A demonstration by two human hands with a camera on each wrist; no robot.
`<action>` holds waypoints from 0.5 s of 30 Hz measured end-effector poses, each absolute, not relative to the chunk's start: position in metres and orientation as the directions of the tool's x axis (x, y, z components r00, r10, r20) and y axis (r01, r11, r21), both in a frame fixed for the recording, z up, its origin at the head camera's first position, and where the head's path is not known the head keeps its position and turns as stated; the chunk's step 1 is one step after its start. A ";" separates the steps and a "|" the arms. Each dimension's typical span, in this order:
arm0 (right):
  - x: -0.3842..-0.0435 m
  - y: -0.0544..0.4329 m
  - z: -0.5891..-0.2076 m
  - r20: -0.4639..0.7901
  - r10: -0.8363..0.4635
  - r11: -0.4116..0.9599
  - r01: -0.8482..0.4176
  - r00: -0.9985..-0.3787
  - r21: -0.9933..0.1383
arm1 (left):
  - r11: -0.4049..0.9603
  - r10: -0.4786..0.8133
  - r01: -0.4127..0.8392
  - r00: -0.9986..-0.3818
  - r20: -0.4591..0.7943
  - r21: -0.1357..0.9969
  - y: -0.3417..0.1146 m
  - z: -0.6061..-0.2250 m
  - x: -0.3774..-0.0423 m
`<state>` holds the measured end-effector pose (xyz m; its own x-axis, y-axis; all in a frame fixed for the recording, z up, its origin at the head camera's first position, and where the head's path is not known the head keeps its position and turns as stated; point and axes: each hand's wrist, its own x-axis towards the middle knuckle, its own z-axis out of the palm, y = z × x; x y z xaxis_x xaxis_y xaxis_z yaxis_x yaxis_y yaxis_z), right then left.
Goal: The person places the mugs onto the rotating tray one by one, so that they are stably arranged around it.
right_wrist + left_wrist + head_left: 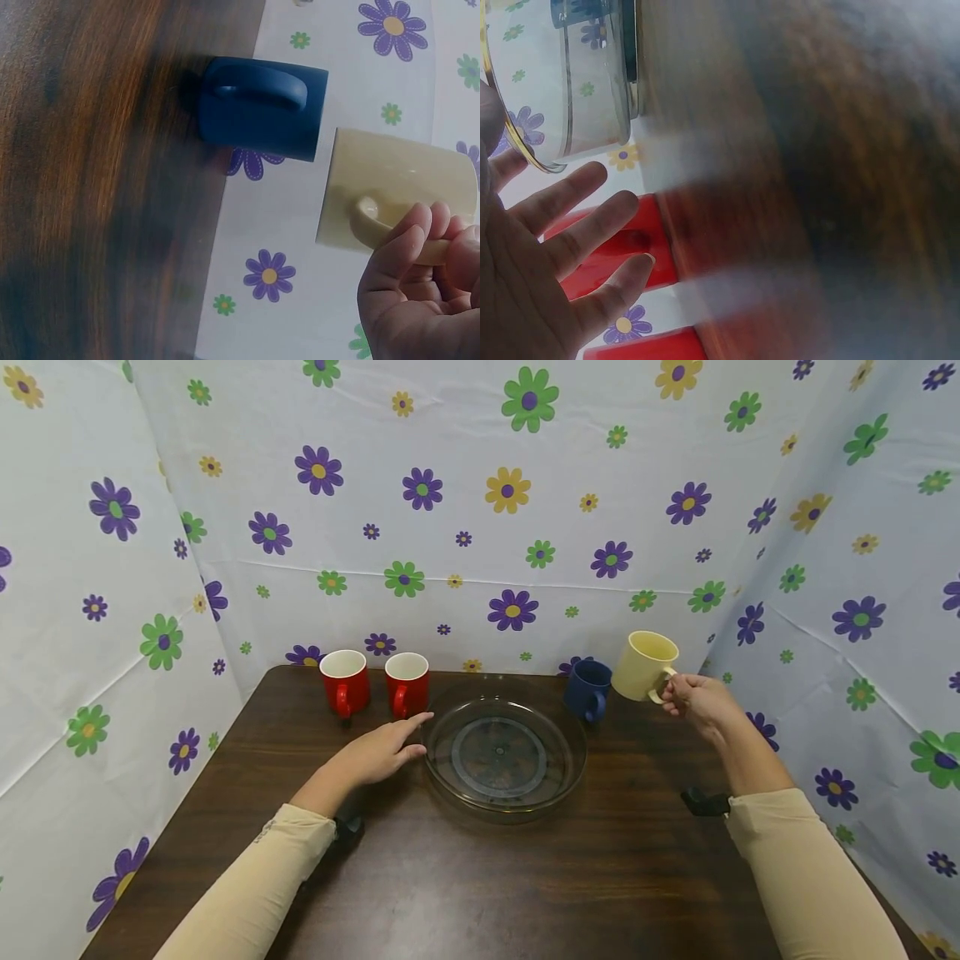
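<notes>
Flowered cloth point(450, 468): white, printed with purple, green and yellow flowers, it hangs ahead of you and along both sides.
Dark table point(480, 877): its wood-grained top spreads before you, the near part catching the light.
Cream sleeves point(813, 877): they run in from the lower part of your view to your wrists.
Glass dish point(495, 756): round and see-through, it sits on the table straight ahead of you, toward the far edge.
Left hand point(378, 752): you have it at the dish's left rim, fingers extended and spread; whether a fingertip touches the glass cannot be told.
Right hand point(701, 697): your curled fingers and thumb grip the yellow mug point(639, 670) by its handle.
Yellow mug: you hold it raised off the table, slightly tilted, mouth upward, to the right of the blue mug point(585, 692) and apart from it.
Blue mug: it stands upright just beside the dish's right rim, near the table's far edge, its handle turned toward you.
Red mugs point(345, 685): two of them, white inside, stand upright with a gap between, left of the dish by the far edge, handles facing you.
Black wrist pieces point(705, 803): one shows at the end of each sleeve.
</notes>
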<state>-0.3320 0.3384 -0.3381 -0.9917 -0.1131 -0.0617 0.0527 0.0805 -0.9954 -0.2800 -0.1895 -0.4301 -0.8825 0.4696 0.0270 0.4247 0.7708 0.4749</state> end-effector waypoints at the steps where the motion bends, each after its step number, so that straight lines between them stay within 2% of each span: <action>1: -0.331 0.338 -0.337 -0.062 -0.115 0.082 0.053 -0.991 -0.995 | 0.770 0.471 0.428 -0.882 0.030 0.474 -0.190 -0.430 -0.280; 15: -0.332 0.327 -0.338 -0.070 -0.120 0.115 0.056 -0.990 -0.992 | 0.766 0.479 0.443 -0.877 0.045 0.467 -0.191 -0.433 -0.282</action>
